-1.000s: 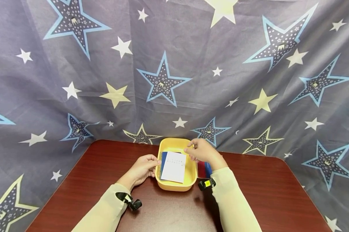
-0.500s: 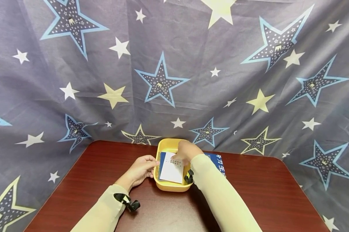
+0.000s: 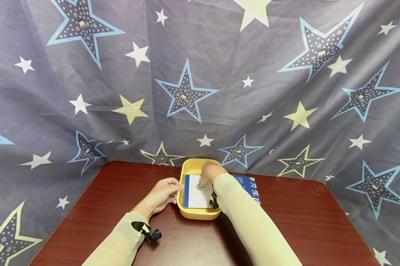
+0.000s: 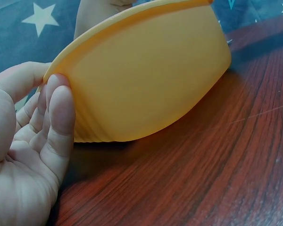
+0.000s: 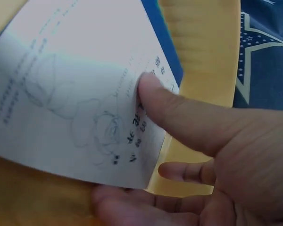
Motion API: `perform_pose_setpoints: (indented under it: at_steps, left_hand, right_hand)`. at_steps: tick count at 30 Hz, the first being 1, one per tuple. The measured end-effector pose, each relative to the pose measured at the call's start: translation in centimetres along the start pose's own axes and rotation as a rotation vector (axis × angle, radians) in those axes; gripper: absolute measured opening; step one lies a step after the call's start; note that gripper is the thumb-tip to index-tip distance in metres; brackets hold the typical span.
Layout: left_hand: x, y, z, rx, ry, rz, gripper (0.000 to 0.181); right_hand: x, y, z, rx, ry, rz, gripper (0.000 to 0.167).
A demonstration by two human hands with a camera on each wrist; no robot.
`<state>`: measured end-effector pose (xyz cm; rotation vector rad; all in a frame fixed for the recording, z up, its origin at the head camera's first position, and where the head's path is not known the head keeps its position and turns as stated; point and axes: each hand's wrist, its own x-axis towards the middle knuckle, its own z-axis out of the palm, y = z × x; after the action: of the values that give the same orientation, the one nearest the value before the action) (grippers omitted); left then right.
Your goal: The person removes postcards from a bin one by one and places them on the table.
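A yellow plastic basket (image 3: pixel 200 214) stands on the table. My left hand (image 3: pixel 162 195) pinches its left rim; in the left wrist view the thumb and fingers (image 4: pixel 61 110) lie on either side of the basket wall (image 4: pixel 146 70). Inside the basket is a white booklet (image 3: pixel 198 197), printed with small characters and a faint line drawing. Beneath it shows the edge of a blue booklet (image 3: pixel 186 190). My right hand (image 3: pixel 209 174) reaches into the basket. Its thumb (image 5: pixel 179 110) presses on the white booklet's face, with fingers at the booklet's edge, partly hidden under it.
A blue printed item (image 3: pixel 251 184) with large white characters lies right of the basket, partly covered by my right sleeve (image 3: pixel 250 214). The dark red wooden table (image 3: pixel 313 221) extends to both sides. A grey star-patterned cloth (image 3: pixel 200 111) hangs behind it.
My right hand has come from above the basket's right rim down into it and onto the white booklet. The booklet has straightened slightly. My left hand stays on the rim.
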<state>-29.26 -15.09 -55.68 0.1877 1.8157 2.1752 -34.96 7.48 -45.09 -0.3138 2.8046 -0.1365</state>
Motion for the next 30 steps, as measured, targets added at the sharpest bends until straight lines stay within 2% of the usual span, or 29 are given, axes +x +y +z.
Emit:
perform_pose_setpoints:
  at_steps: [3,7,10,12,15,19,22,26,30]
  left_hand:
    - [0.0,0.0,-0.1,0.002,0.003,-0.001,0.012]
    - [0.0,0.0,-0.1,-0.003,0.006,-0.001,0.012]
    - [0.0,0.0,-0.1,-0.001,-0.003,0.002,0.012]
    - [0.0,0.0,-0.1,0.0,-0.008,0.004,0.012]
    - [0.1,0.0,0.0,-0.002,-0.009,0.008,0.012]
    - [0.1,-0.1,0.0,-0.006,-0.008,0.009,0.012]
    - [0.1,-0.1,0.1,-0.006,-0.008,0.009,0.013]
    - [0.1,-0.1,0.1,-0.005,-0.005,0.01,0.013]
    - [0.1,-0.1,0.0,-0.003,-0.008,0.01,0.013]
  right_hand:
    - [0.2,0.2,-0.5,0.037,-0.003,-0.011,0.044]
    - [-0.3,1.0,-1.8,0.1,0.054,-0.061,0.043]
    - [-0.4,2.3,-2.5,0.229,0.098,-0.08,0.048]
    - [-0.7,3.6,-3.0,0.359,0.109,-0.09,0.051]
    - [-1.4,5.8,-3.3,0.53,0.136,-0.107,0.046]
    - [-2.2,8.8,-3.1,0.687,0.169,-0.131,0.033]
    - [-3.0,10.8,-2.7,0.792,0.188,-0.139,0.03]
    - [-4.2,13.0,-1.8,0.9,0.201,-0.133,0.038]
    - [-5.3,14.9,-1.0,0.913,0.232,-0.073,0.054]
